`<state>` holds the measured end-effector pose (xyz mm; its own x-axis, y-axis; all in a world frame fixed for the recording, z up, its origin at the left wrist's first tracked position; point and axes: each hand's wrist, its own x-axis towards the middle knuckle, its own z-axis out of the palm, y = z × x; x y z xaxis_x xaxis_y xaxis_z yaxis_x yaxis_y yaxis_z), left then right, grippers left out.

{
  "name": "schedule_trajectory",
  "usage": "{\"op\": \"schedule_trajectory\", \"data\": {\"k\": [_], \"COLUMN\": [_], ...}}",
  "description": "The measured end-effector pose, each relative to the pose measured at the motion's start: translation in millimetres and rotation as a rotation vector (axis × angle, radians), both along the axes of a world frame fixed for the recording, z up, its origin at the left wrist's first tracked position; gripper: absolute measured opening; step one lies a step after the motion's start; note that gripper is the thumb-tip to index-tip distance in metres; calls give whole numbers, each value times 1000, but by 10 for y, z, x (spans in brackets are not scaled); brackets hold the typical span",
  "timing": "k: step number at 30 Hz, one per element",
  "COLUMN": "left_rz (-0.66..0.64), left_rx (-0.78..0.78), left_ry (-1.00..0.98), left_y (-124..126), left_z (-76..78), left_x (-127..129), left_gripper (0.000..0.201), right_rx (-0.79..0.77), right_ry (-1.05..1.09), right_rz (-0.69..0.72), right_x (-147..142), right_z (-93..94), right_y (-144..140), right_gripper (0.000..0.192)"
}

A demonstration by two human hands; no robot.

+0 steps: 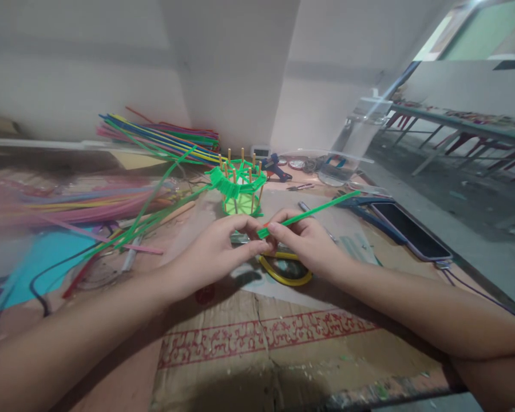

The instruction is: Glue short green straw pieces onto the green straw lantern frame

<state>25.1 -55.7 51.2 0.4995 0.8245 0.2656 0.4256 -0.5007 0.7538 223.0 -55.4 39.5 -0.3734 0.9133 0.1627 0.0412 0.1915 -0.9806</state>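
Observation:
A green pipe cleaner (321, 209) slants up to the right from my right hand (306, 237), pinched between its thumb and fingers. My left hand (236, 243) is curled closed at the pipe cleaner's folded or bundled lower end, its fingertips meeting those of my right hand. A small orange spot shows there, too small to name. Just beyond my hands stands a round frame of upright wooden sticks (253, 201) with green pipe cleaner (229, 186) woven around them and a green base. Under my hands lies a yellow-rimmed loop (288, 280), perhaps a scissors handle, partly hidden.
Colourful pipe cleaners (167, 137) lie in a bundle at the back left, with more in blurred plastic (90, 200) nearer. A glue gun (278, 167), a clear pump bottle (364, 129) and a phone (412, 232) stand or lie to the right. Printed cardboard (223, 355) covers the front.

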Motion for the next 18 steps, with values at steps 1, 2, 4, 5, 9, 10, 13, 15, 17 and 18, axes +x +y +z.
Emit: {"op": "schedule_trajectory", "data": {"k": [1, 2, 4, 5, 9, 10, 13, 15, 17, 18], "left_rz": [10, 19, 29, 30, 48, 55, 40, -15, -78, -103], "left_rx": [3, 7, 14, 15, 2, -10, -56, -62, -40, -13], "left_ry": [7, 14, 22, 27, 60, 70, 101, 101, 106, 119], "left_y": [-6, -13, -23, -27, -29, -25, 7, 39, 71, 83], "left_z": [8, 16, 34, 42, 69, 71, 57, 33, 6, -6], "left_x": [5, 10, 14, 14, 0, -5, -16, -24, -34, -39], "left_gripper": [13, 14, 16, 18, 19, 20, 22, 23, 24, 24], "right_rx": [3, 2, -2, -2, 15, 27, 96, 156, 206, 224], "right_ry": [6, 13, 22, 21, -3, -22, -110, -171, -219, -245], "right_rz": [7, 14, 30, 35, 30, 19, -21, -27, -19, -18], "right_x": [-3, -6, -11, -12, -7, -4, 10, 16, 18, 17], "right_z": [-5, -11, -19, -20, -11, -12, -36, -66, -92, -101], "right_y": [-5, -9, -14, -16, -20, -19, -6, 10, 26, 31], "right_gripper": [35, 35, 34, 33, 27, 26, 21, 19, 19, 19]}}
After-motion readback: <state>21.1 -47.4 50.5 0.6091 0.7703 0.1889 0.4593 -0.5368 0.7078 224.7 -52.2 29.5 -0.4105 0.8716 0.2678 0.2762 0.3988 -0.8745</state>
